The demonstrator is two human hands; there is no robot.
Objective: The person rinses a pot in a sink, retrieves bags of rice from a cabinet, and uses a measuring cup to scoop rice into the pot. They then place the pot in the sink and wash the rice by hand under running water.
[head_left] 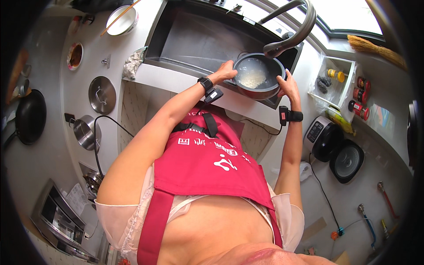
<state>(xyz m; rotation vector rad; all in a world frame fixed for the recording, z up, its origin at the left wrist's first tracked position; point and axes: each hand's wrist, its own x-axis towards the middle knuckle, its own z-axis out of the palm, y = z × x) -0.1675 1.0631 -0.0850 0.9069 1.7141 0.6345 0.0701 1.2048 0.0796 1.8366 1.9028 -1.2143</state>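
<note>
Both hands grip the rim of a dark rice cooker inner pot (260,94) over the front right of the sink. My left hand (226,72) holds its left side, the thumb over the rim. On the right side, my right hand (289,84) has its thumb at the rim, with some fingers hidden behind the wall. Inside the pot, white rice grains (253,79) lie heaped under cloudy water. The dark pull-down faucet (276,49) hangs right above the pot's far rim; I see no stream from it.
The dark sink basin (195,39) extends leftward. A rice cooker (323,137) with its lid raised stands at right, near a white basket (331,94) and several red-lidded jars (361,95). At left are a bowl with chopsticks (123,21), a steel lid (102,95) and a saucepan (86,132).
</note>
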